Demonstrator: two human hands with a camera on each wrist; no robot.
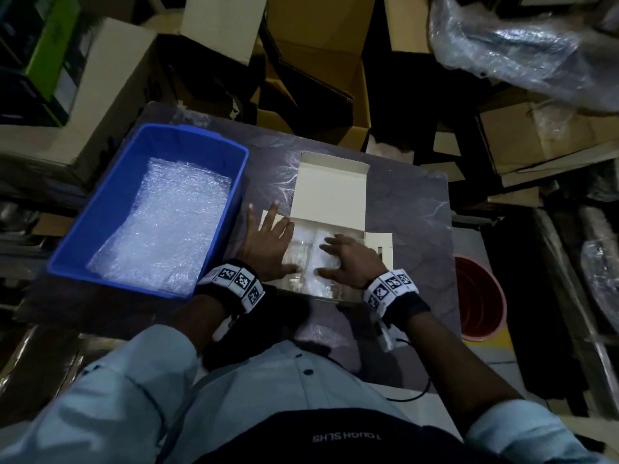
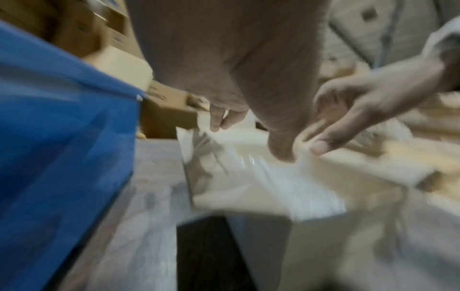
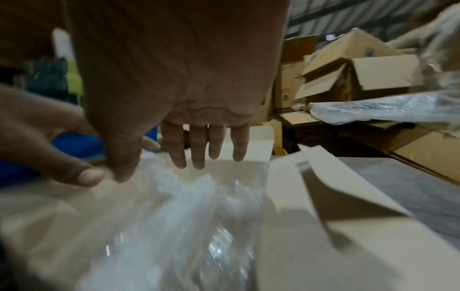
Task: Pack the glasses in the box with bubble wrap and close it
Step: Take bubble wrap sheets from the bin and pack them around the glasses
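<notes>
The open white cardboard box (image 1: 330,195) lies on the dark marbled tabletop (image 1: 415,209), its lid folded away from the person. Inside it lie clear glasses (image 1: 296,254) under a sheet of bubble wrap (image 1: 321,262). Just beside the box, on the left, stands a blue plastic bin (image 1: 110,209) with more bubble wrap. Brown cartons (image 1: 318,78) crowd the dim room behind; a red bucket (image 1: 482,296) stands at the right. The left hand (image 1: 268,242) and the right hand (image 1: 355,261), fingers spread, rest flat on the wrap.
</notes>
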